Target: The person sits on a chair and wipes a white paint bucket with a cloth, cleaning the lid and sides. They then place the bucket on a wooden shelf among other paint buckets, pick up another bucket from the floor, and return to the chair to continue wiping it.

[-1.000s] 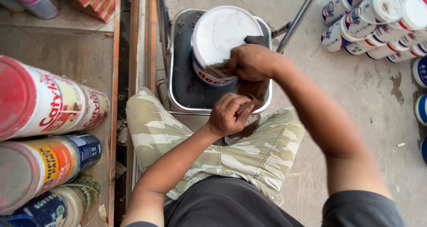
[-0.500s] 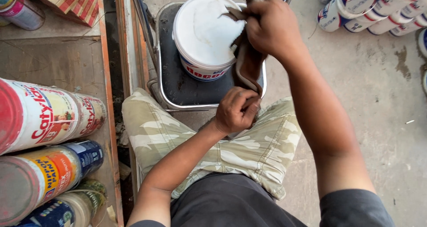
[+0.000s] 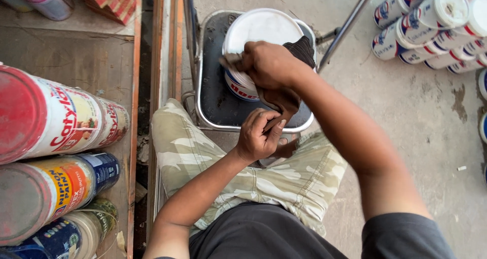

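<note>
A white paint bucket (image 3: 264,28) with a white lid stands on a dark metal-framed stool seat (image 3: 213,94) in front of me. A dark brown rag (image 3: 281,99) is stretched between my two hands. My right hand (image 3: 264,63) is closed around its upper end at the near side of the bucket lid, with a darker bunched part (image 3: 303,50) showing behind the knuckles. My left hand (image 3: 258,134) pinches the rag's lower end at the seat's front edge, above my camouflage-patterned lap (image 3: 228,178).
Wooden shelves (image 3: 76,56) on the left hold paint cans lying on their sides (image 3: 56,117). Several small white tins (image 3: 436,25) are stacked on the concrete floor at the upper right. A metal rod (image 3: 347,28) slants beside the stool.
My right hand lifted away over the bucket with the rag and has come back down onto the lid's near side. My left hand stayed by the seat's front edge, still holding the rag's lower end.
</note>
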